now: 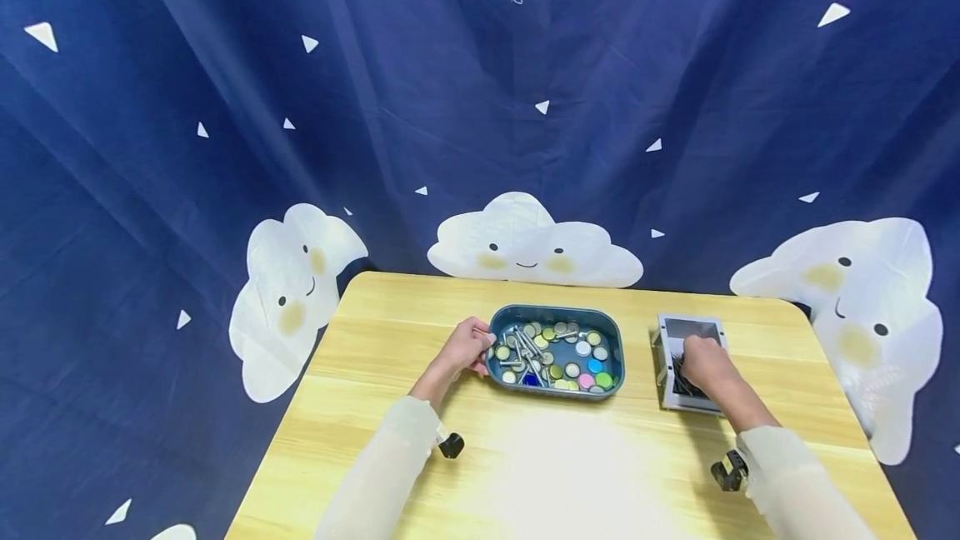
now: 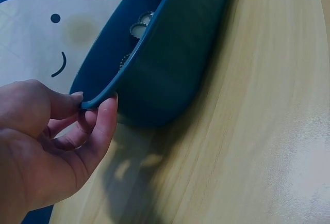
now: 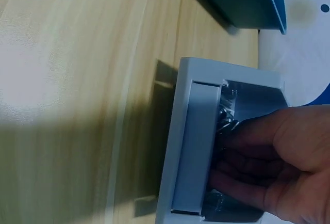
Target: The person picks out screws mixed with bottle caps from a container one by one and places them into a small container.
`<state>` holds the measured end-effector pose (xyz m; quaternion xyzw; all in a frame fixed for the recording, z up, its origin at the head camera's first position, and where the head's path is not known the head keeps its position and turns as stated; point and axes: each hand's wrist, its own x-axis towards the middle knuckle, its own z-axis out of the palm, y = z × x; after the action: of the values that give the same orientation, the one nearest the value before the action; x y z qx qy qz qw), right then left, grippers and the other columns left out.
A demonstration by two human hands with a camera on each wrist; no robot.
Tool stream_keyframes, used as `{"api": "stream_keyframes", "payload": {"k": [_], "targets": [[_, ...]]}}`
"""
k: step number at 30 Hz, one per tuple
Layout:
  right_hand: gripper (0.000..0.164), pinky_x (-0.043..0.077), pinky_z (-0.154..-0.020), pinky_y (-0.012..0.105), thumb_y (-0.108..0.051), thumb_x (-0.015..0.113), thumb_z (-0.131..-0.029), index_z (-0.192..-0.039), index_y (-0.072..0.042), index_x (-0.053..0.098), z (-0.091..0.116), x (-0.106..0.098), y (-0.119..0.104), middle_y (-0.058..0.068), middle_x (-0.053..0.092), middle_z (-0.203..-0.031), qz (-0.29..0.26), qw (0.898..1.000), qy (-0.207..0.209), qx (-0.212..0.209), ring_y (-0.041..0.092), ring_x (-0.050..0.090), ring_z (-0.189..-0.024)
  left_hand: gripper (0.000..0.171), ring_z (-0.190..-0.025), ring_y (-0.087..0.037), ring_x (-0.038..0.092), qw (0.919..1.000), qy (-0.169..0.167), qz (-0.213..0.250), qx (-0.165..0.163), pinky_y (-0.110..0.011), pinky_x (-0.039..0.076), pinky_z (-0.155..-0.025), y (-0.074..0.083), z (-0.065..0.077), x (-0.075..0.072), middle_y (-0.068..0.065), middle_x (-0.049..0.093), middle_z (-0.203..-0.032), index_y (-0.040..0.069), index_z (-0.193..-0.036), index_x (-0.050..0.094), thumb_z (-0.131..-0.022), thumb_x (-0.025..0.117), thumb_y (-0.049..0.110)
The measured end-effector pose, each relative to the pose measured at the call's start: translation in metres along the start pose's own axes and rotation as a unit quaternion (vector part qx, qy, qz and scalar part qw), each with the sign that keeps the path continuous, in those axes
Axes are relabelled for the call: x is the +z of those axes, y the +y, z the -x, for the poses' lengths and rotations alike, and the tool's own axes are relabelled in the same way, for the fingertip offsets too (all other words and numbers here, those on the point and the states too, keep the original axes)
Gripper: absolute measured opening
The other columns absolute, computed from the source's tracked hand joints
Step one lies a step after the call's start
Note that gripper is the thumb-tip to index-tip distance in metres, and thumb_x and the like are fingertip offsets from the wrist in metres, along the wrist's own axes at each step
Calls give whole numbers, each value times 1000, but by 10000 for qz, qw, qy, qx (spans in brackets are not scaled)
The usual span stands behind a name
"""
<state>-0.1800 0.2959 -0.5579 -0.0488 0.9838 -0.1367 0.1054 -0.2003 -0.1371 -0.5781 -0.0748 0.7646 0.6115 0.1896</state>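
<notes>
My left hand (image 1: 467, 346) pinches the rim of a dark teal tray (image 1: 553, 308) at its left end. In the left wrist view the thumb lies on the inner side of the tray wall (image 2: 170, 69) and fingers are outside. Bottle caps (image 1: 583, 348) in several colours and silver bolts (image 1: 527, 348) lie loose in the tray. My right hand (image 1: 707, 362) reaches into a grey open-topped box (image 1: 690, 406) with bent fingers. Dark, thin metal pieces (image 1: 681, 382) lie inside. The right fingertips are hidden in the box, so whether they grip anything does not show.
Both containers stand on a light wooden table (image 1: 360, 357), the box right of the tray with a gap between. A dark blue curtain (image 1: 480, 107) with clouds and triangles hangs behind the table. Each wrist carries a small black camera (image 1: 729, 471).
</notes>
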Motion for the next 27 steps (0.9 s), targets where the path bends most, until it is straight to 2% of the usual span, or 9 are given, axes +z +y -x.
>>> {"api": "stream_keyframes", "payload": {"k": [7, 14, 20, 25, 27], "targets": [[14, 53, -53, 59, 10, 55, -74, -63, 2, 59, 0, -11, -6, 29, 66, -70, 30, 9966, 792, -210, 43, 64, -63, 23, -55, -13, 54, 10000, 22, -20, -48, -26, 60, -41, -3, -3, 0, -9, 54, -88, -2, -123, 51, -104, 58, 7], [14, 53, -49, 60, 8, 52, -78, -67, 5, 58, -7, -19, -23, 24, 60, -65, -10, 9883, 1510, -233, 41, 61, -58, 23, -54, -13, 54, 10000, 3, -4, -5, -26, 60, -41, -2, -1, 0, -11, 55, -89, -3, -123, 51, -103, 58, 7], [18, 55, -50, 54, 3, 56, -89, -72, 1, 60, -14, -23, -42, 17, 58, -67, 145, 9864, 1531, -580, 32, 59, -59, 23, -54, -13, 54, 10000, 8, -4, -62, -28, 61, -42, -2, -1, 0, -11, 55, -88, -2, -123, 52, -103, 59, 7], [6, 60, -60, 55, 3, 63, -87, -82, 4, 67, -22, -23, -58, 19, 65, -77, 287, 9810, 1635, -1004, 35, 64, -70, 24, -55, -13, 54, 10000, -11, -7, -34, -29, 62, -44, -2, -3, 0, -9, 54, -87, -2, -124, 52, -103, 59, 7], [4, 63, -69, 56, 3, 67, -87, -88, 6, 69, -27, -21, -66, 21, 68, -84, 420, 9766, 1652, -1312, 38, 68, -79, 24, -56, -13, 54, 10000, -8, 5, -34, -30, 63, -44, -1, -3, -1, -10, 55, -88, -2, -124, 52, -103, 59, 7]]}}
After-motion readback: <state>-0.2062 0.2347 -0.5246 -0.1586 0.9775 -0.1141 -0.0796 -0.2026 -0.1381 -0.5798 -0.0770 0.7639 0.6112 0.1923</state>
